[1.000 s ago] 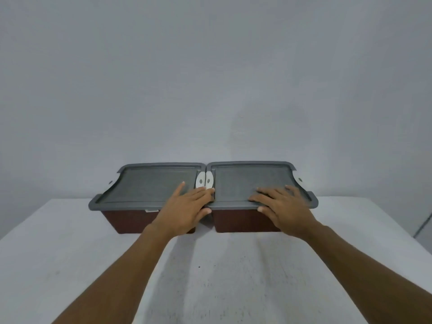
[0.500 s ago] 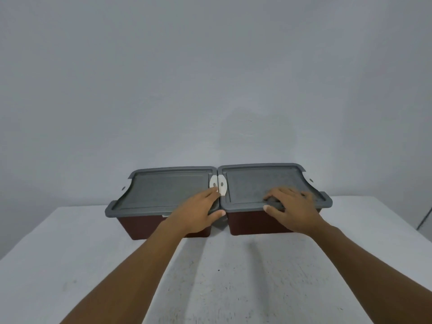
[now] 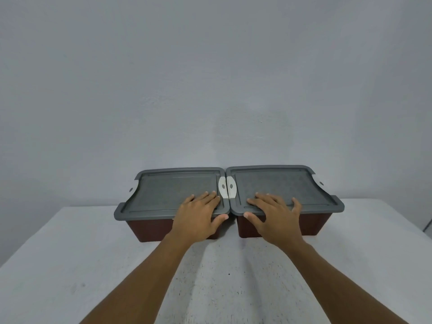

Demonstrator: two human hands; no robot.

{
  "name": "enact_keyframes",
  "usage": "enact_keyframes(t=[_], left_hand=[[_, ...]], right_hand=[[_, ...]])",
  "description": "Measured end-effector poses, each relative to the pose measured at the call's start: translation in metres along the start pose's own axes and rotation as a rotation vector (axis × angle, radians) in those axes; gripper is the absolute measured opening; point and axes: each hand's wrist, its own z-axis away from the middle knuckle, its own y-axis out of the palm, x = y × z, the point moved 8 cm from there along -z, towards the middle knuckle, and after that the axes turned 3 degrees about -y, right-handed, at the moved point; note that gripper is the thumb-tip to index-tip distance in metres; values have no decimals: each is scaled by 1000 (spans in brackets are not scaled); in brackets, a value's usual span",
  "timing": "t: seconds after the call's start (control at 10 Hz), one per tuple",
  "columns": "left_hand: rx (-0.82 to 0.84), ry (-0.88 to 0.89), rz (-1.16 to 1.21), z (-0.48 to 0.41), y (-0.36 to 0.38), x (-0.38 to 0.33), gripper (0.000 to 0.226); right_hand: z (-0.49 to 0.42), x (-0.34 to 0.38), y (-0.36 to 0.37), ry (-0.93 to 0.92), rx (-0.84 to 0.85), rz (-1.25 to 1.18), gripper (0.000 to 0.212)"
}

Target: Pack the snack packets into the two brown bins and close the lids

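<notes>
Your left hand (image 3: 198,217) lies flat and open on the near right corner of the left lid (image 3: 173,191), thumb hooked under the rim, gripping nothing; your right hand (image 3: 273,215) rests likewise, fingers spread, on the right lid (image 3: 280,183). Press evenly along each front edge, then check the white latches (image 3: 226,186) between the two brown bins (image 3: 313,225). No snack packets show; presumably they're inside.

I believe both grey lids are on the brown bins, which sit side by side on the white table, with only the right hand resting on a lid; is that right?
Not quite: the head view shows both hands on lids. The left hand rests flat on the left lid, and the right hand on the right lid. The rest holds.
</notes>
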Motion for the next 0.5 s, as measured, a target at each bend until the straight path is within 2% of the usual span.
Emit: enact_keyframes(t=[0.2, 0.3, 0.4, 0.5], left_hand=[[-10, -28, -29, 13, -4, -9, 65], [49, -13, 25, 32, -3, -18, 66], [38, 26, 120, 68, -5, -24, 70], [47, 28, 172, 118, 6, -27, 71]], right_hand=[[6, 3, -1, 37, 32, 16, 51], [13, 10, -2, 91, 56, 8, 48], [33, 25, -6, 83, 73, -67, 58], [75, 40, 2, -35, 23, -167, 64]])
